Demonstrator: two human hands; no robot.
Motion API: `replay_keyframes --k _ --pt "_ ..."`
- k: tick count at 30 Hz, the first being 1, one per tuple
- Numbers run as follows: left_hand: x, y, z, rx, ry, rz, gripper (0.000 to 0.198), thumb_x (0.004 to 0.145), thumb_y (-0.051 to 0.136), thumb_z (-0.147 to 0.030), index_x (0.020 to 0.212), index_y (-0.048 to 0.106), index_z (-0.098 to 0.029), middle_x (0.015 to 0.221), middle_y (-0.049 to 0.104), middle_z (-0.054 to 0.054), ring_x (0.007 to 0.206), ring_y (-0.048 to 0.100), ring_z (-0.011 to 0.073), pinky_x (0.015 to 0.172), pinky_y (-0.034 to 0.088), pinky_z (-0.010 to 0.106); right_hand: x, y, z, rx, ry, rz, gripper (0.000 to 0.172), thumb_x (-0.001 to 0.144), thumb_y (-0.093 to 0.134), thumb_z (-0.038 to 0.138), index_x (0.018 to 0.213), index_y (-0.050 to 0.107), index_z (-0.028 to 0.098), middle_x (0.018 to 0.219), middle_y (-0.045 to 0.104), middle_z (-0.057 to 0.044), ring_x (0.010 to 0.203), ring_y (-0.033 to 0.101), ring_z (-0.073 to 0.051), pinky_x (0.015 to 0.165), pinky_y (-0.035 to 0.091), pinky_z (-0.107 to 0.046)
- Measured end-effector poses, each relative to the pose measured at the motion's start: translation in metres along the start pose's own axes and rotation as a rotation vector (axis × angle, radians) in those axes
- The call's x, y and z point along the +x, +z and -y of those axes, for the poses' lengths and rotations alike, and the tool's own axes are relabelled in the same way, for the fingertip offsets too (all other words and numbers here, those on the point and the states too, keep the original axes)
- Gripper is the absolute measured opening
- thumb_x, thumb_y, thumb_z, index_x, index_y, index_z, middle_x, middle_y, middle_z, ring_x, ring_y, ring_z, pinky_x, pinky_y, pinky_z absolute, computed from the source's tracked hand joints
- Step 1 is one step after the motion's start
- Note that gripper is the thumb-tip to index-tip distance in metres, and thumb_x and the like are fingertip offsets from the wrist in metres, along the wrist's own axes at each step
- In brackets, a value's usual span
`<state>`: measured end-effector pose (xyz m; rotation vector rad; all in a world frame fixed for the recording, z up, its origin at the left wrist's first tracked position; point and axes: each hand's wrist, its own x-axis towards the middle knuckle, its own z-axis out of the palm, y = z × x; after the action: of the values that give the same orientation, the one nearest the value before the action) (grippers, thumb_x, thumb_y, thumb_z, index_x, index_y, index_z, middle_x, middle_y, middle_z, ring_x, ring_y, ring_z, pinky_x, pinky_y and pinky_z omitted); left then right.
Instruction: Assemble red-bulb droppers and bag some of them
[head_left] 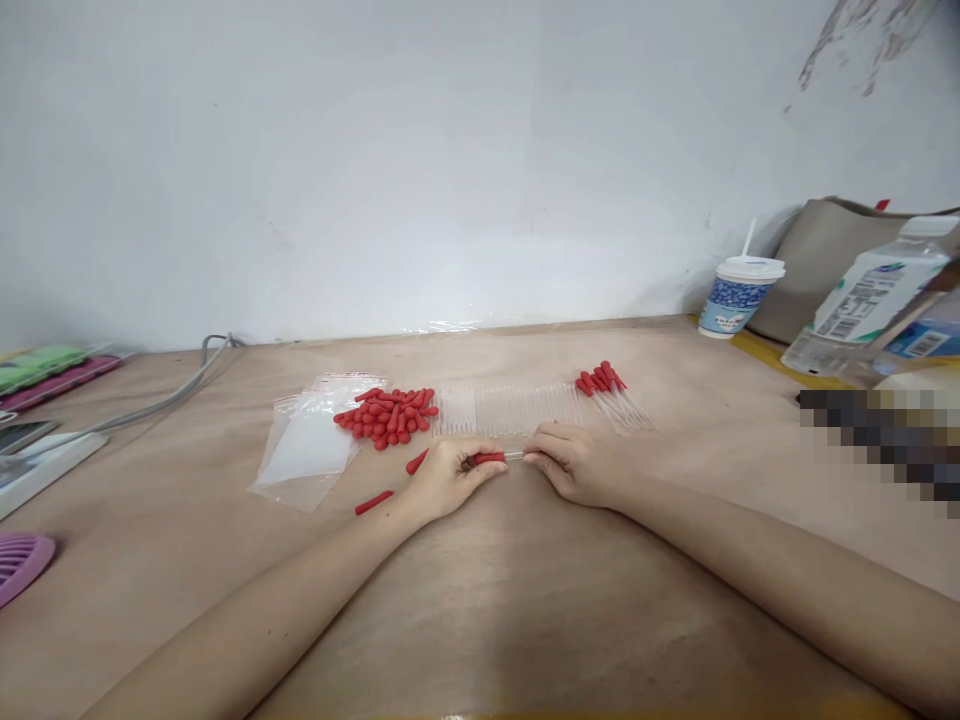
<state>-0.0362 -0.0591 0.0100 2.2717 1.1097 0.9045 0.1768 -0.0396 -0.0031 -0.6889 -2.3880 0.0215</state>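
Between the fingers of my left hand (pixel 448 475) is a red rubber dropper bulb (pixel 489 457). My right hand (pixel 574 465) pinches a thin clear glass tube (pixel 514 455), whose near end meets the bulb's mouth; how deep it sits inside I cannot tell. Just beyond my hands lies a row of clear glass tubes (pixel 517 408). To their left is a heap of red bulbs (pixel 386 415), and two loose bulbs, one of them a red bulb (pixel 373 502), rest near my left wrist. Several droppers with red bulbs fitted (pixel 601 380) lie together at the right.
Clear plastic bags (pixel 311 450) lie left of the heap. A grey cable (pixel 172 395) crosses the left side, near a pink slotted object (pixel 22 565). At the right stand a paper cup (pixel 739 298) with a straw and a tilted plastic bottle (pixel 870 295). A white wall (pixel 450 180) closes off the back.
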Motion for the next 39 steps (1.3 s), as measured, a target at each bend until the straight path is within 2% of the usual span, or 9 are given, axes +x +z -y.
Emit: replay_keyframes --k 10,19,25,28,31,33,36,39 --pt "-0.001 0.001 0.0 -0.006 0.038 0.006 0.016 0.084 0.055 -0.027 0.091 0.067 -0.018 0.084 0.068 0.002 0.075 0.062 0.0144 0.068 0.048 0.024 0.004 0.006 0.005 -0.006 0.015 -0.023 0.029 0.091 0.037 0.024 0.075 0.059 0.015 0.066 0.055 -0.005 0.06 0.048 -0.013 0.057 0.037 -0.024" --pt "-0.001 0.001 0.001 0.014 0.045 -0.012 0.017 0.083 0.056 -0.029 0.091 0.067 -0.018 0.087 0.069 0.003 0.077 0.063 0.0158 0.069 0.049 0.026 0.007 0.005 0.006 0.022 0.067 0.054 0.029 0.092 0.036 0.025 0.077 0.058 0.015 0.067 0.058 -0.005 0.061 0.05 -0.013 0.058 0.038 -0.024" --pt "0.001 0.0 0.0 0.106 0.08 -0.117 0.014 0.082 0.057 -0.024 0.092 0.065 -0.018 0.085 0.067 0.004 0.077 0.062 0.0159 0.069 0.049 0.027 0.014 -0.004 0.014 -0.083 0.062 0.094 0.024 0.09 0.038 0.022 0.081 0.06 0.015 0.075 0.06 -0.006 0.069 0.053 -0.015 0.066 0.037 -0.027" --pt "0.0 0.0 0.0 0.196 0.104 -0.19 0.021 0.081 0.058 -0.024 0.101 0.06 -0.019 0.092 0.064 0.005 0.084 0.06 0.0178 0.075 0.049 0.031 0.018 -0.014 0.013 -0.171 0.084 0.165 0.021 0.087 0.042 0.019 0.079 0.061 0.015 0.077 0.063 -0.007 0.075 0.055 -0.017 0.07 0.036 -0.03" --pt "-0.001 -0.001 0.001 0.266 0.108 -0.244 0.032 0.081 0.058 -0.025 0.112 0.052 -0.02 0.105 0.057 0.007 0.097 0.055 0.0208 0.079 0.048 0.034 0.019 -0.028 -0.004 -0.155 0.279 0.127 0.019 0.083 0.045 0.019 0.079 0.063 0.016 0.077 0.065 -0.007 0.072 0.057 -0.017 0.067 0.037 -0.027" --pt "-0.002 0.0 0.001 0.284 0.11 -0.224 0.033 0.081 0.056 -0.025 0.113 0.05 -0.021 0.107 0.054 0.007 0.098 0.053 0.0211 0.079 0.047 0.034 0.018 -0.04 -0.022 -0.162 0.518 0.047 0.02 0.082 0.046 0.023 0.075 0.064 0.017 0.073 0.065 -0.005 0.066 0.057 -0.016 0.061 0.037 -0.025" --pt "-0.003 0.001 0.0 0.274 0.131 -0.153 0.028 0.082 0.054 -0.022 0.11 0.053 -0.02 0.103 0.054 0.007 0.095 0.053 0.0194 0.079 0.046 0.032 0.012 -0.056 -0.051 -0.301 0.891 -0.076 0.025 0.079 0.048 0.036 0.07 0.063 0.018 0.069 0.064 -0.006 0.062 0.056 -0.018 0.053 0.033 -0.026" --pt "-0.002 0.001 0.0 0.263 0.128 -0.102 0.022 0.083 0.053 -0.021 0.105 0.056 -0.02 0.098 0.054 0.006 0.088 0.054 0.0176 0.075 0.046 0.03 0.004 -0.062 -0.068 -0.345 1.028 -0.048 0.027 0.077 0.049 0.038 0.061 0.059 0.018 0.063 0.061 -0.007 0.059 0.054 -0.018 0.053 0.031 -0.027"
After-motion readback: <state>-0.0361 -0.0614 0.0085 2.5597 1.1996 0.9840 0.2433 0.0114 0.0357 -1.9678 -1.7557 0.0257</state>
